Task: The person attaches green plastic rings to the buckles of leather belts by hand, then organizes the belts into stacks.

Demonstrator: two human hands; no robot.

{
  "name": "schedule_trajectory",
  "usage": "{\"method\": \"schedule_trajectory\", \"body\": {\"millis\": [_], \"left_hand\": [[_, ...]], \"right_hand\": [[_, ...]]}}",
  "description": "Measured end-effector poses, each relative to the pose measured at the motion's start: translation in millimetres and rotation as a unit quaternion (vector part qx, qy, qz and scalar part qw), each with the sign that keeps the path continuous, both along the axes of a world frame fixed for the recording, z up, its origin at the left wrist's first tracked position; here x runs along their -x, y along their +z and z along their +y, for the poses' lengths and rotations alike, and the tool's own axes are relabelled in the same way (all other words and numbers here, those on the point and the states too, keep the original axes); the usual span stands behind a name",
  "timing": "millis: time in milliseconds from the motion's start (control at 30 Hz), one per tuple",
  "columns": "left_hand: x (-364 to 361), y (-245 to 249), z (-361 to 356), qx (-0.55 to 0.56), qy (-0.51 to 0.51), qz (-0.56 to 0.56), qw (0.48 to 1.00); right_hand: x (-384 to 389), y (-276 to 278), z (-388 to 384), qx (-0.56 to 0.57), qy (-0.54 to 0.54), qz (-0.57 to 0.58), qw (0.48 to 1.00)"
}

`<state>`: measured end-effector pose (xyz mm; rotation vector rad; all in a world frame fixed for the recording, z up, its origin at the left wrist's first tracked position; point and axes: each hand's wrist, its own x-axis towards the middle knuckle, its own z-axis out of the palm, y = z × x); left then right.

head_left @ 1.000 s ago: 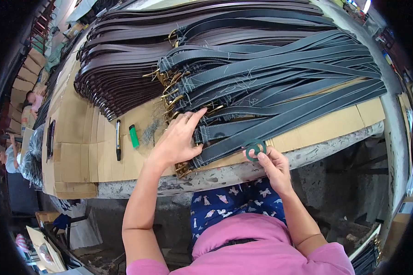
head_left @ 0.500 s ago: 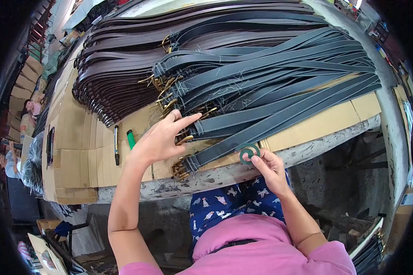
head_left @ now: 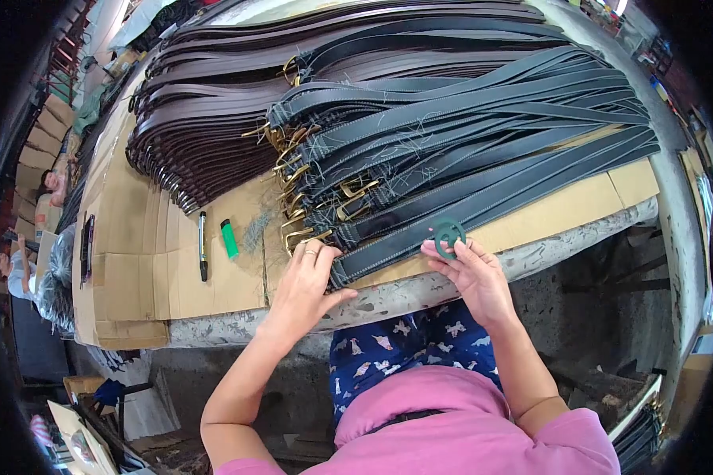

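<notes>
My left hand (head_left: 299,286) is closed around the buckle end of the nearest black belt (head_left: 392,257), at the table's front edge; its fingers hide the buckle. In my right hand (head_left: 481,285) is a small dark green ring-shaped tool (head_left: 439,239), pinched between thumb and fingers just above the same belt. Its exact kind is hard to make out. Beyond lies a pile of black belts (head_left: 467,111) with light stitching, loose thread ends and gold-coloured buckles (head_left: 359,190) gathered at the left.
Dark brown belts (head_left: 206,119) are stacked behind on the cardboard sheet (head_left: 127,293). A black marker (head_left: 203,247), a green lighter (head_left: 229,239) and thread scraps (head_left: 255,232) lie to the left. Other people (head_left: 20,273) are at the far left.
My left hand has come down from above the buckles onto the nearest belt's end and closed there. The right hand with the green tool has shifted slightly up and right.
</notes>
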<state>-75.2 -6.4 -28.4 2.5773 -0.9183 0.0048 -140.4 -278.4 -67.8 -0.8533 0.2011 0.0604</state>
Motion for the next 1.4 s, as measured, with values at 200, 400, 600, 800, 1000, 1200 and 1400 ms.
{"method": "schedule_trajectory", "body": {"millis": [200,400,600,800,1000,1200,1400], "left_hand": [[1.0,-4.2,-4.0,0.034,0.004,-0.01,0.999],[3.1,0.2,-5.9,0.035,0.001,0.052,0.998],[-7.8,4.7,-6.6,0.023,-0.026,0.008,0.999],[-15.2,68.8,-15.0,-0.029,-0.008,-0.095,0.995],[-61.6,38.9,1.9,0.025,-0.033,0.037,0.998],[-73.0,17.7,-14.2,0.107,-0.08,0.076,0.988],[-77.2,12.8,-21.0,0.104,-0.053,0.028,0.993]], "right_hand": [[10.4,14.6,-2.2,-0.07,0.053,0.058,0.994],[18.8,11.3,-3.4,-0.103,0.128,0.079,0.983],[20.4,10.6,-4.9,-0.128,0.128,0.089,0.98],[9.8,18.7,-15.8,-0.106,0.03,0.012,0.994],[-16.1,-5.1,-69.8,-0.007,-0.219,-0.011,0.976],[-36.2,-22.7,-118.4,0.069,-0.29,-0.042,0.953],[-39.6,-4.9,-126.5,0.231,-0.307,-0.005,0.923]]}}
